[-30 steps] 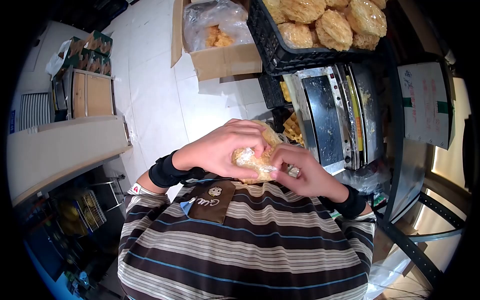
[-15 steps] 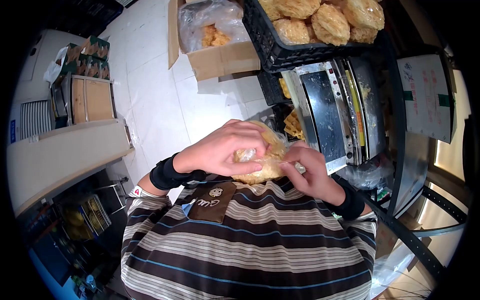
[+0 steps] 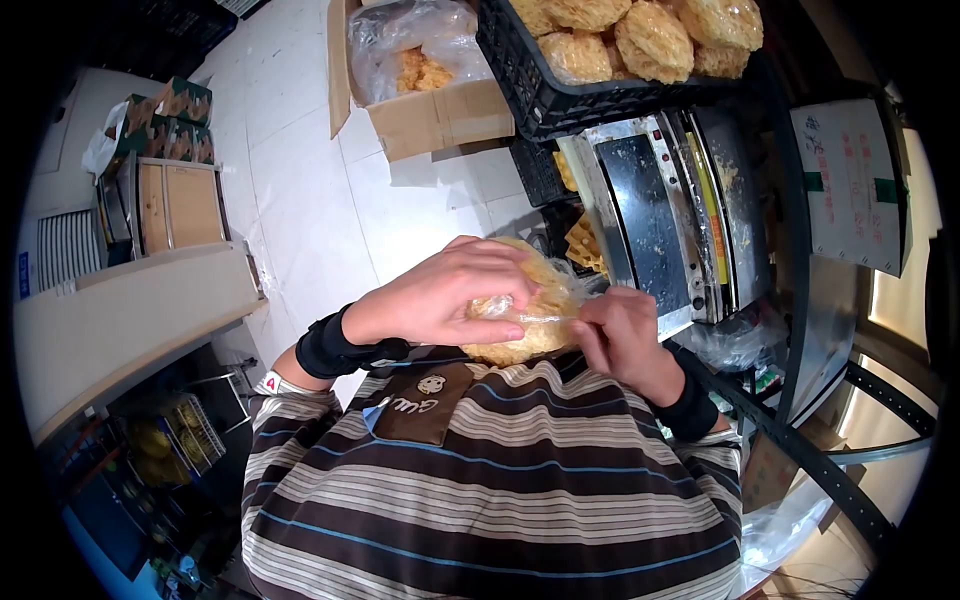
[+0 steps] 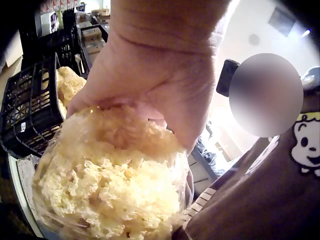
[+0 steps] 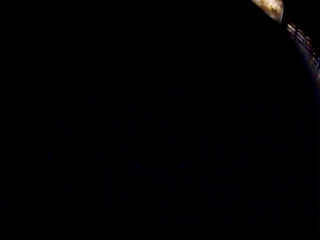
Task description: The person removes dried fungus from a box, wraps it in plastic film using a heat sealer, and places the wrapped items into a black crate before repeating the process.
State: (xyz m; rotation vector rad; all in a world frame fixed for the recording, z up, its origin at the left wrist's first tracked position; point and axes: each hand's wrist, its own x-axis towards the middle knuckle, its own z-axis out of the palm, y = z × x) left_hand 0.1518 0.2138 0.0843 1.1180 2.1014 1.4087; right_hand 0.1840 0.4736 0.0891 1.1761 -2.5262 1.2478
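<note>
Gripping a golden, crinkled bundle (image 3: 515, 352) from above between fingers and thumb of the left hand (image 3: 450, 298), before a striped shirt (image 3: 500, 490); pinching its stretched clear wrap (image 3: 550, 318) at the side in the right hand (image 3: 628, 338).

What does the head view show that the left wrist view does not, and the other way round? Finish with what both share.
Only the head view: the right hand pinching the wrap, the black band on that wrist, the open carton and the white floor.

Only the left wrist view: the inner side of the left hand and a small white label on the black crate.

Both: the left hand gripping the wrapped food, the crate with golden pieces, and the cartoon print.
</note>
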